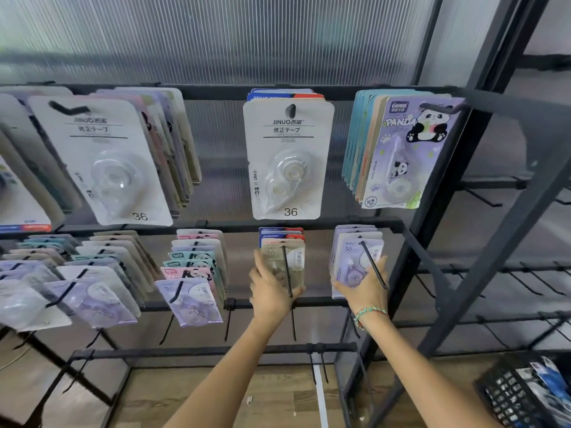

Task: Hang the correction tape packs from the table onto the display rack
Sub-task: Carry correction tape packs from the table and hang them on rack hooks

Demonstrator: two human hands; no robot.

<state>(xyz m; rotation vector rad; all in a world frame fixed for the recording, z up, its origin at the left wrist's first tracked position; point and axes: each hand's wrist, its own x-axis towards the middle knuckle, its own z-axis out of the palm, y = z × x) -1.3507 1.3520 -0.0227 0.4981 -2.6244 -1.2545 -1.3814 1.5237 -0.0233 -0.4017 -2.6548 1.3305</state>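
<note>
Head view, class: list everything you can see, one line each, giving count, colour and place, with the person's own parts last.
Display rack: one, black metal, fills the view.
White packs: two front cards marked 36, upper row.
Panda pack: one purple front card, upper right hook.
Beige pack: one, second row, on a hook.
Purple pack: one, second row, on the next hook right.
Basket: one, black, bottom right.
Floor: wood-look, below.
Left hand: holds the beige pack.
Right hand: holds the purple pack; beaded bracelet on wrist.

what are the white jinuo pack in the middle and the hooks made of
White JINUO pack: seemingly matte printed card with a clear glossy plastic blister, which catches highlights and shows the tape through it. Hooks: thin dark rods, probably painted metal wire, with a dull finish.
</note>
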